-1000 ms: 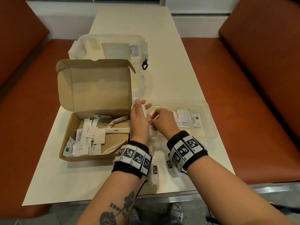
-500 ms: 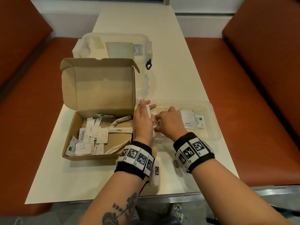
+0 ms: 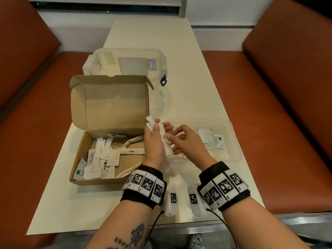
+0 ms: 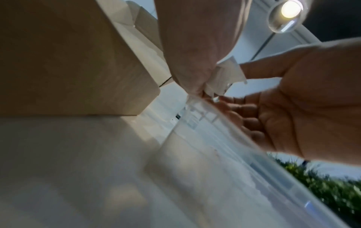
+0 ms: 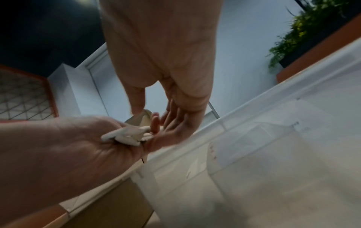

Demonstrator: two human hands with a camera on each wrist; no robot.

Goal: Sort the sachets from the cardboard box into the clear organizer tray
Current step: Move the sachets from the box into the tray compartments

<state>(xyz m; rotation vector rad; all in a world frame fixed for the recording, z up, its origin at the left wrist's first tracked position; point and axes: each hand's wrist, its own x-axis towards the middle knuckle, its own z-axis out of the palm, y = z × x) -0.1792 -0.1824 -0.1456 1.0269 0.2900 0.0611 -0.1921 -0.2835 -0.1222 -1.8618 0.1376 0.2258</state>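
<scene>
The open cardboard box point(image 3: 97, 181) at the left holds several loose sachets point(image 3: 100, 159) and a long sugar stick point(image 3: 132, 151). To its right lies the clear organizer tray point(image 3: 235, 141), with white sachets point(image 3: 205, 139) and a Stevia sachet point(image 3: 218, 141) in its compartments. My left hand point(image 3: 158, 130) grips a bundle of white sugar sticks point(image 3: 166, 142) upright over the tray's left end. The right hand point(image 3: 179, 139) hovers beside the bundle, fingers relaxed and empty. The right wrist view shows the stick ends point(image 5: 126, 135) poking from the left hand point(image 5: 68, 146).
A clear lidded plastic container point(image 3: 129, 63) stands behind the box. Orange bench seats point(image 3: 278, 132) flank the narrow cream table point(image 3: 188, 87). The box's raised lid point(image 3: 109, 103) stands just left of my hands.
The right hand has lifted from the tray's left compartment and come back beside the bundle. The left hand still holds the sticks, a little higher.
</scene>
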